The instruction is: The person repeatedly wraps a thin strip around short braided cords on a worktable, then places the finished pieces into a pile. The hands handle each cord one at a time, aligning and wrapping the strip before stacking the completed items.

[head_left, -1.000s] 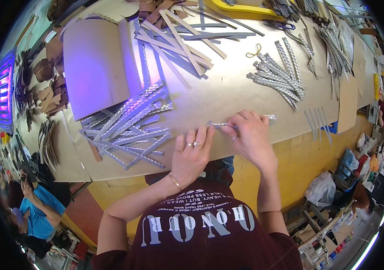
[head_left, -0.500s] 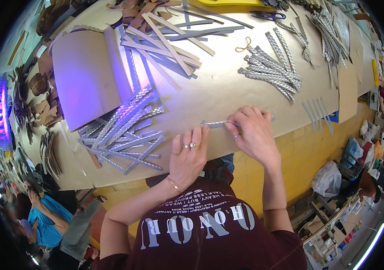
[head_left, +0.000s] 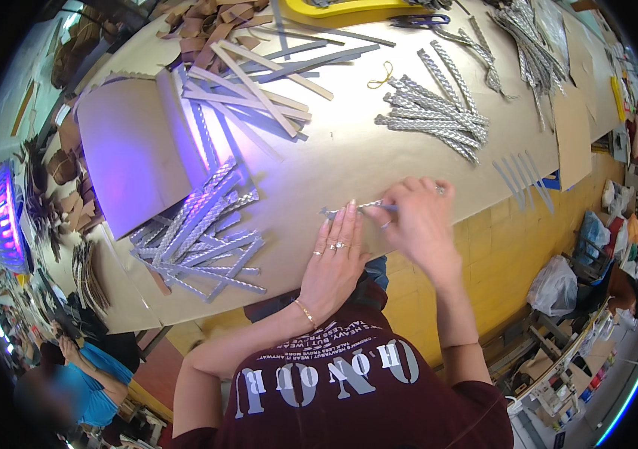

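Observation:
A short silver-grey braided strip (head_left: pixel 370 204) lies near the table's front edge, between my two hands. My left hand (head_left: pixel 334 262) rests on it, fingers stretched out flat and close together, tips pressing the strip to the table. Bent fingers and thumb of my right hand (head_left: pixel 422 224) pinch the strip's right part; the palm hides its far end. To the left lies a heap of braided and flat grey strips (head_left: pixel 199 236). Ahead on the right is a bundle of silver braided strips (head_left: pixel 435 116).
Loose beige and grey strips (head_left: pixel 274 93) lie ahead, beside brown scraps (head_left: pixel 210 30). A brown board (head_left: pixel 132 150) and a glowing purple lamp (head_left: pixel 8 217) stand left. Scissors (head_left: pixel 418 21) lie near a yellow tray (head_left: pixel 341 9). Thin grey strips (head_left: pixel 525 179) hang over the right edge.
My left hand has slid right, closer to my right hand, and now lies flatter with fingers extended. The right hand has turned a little over the strip. The view has shifted slightly.

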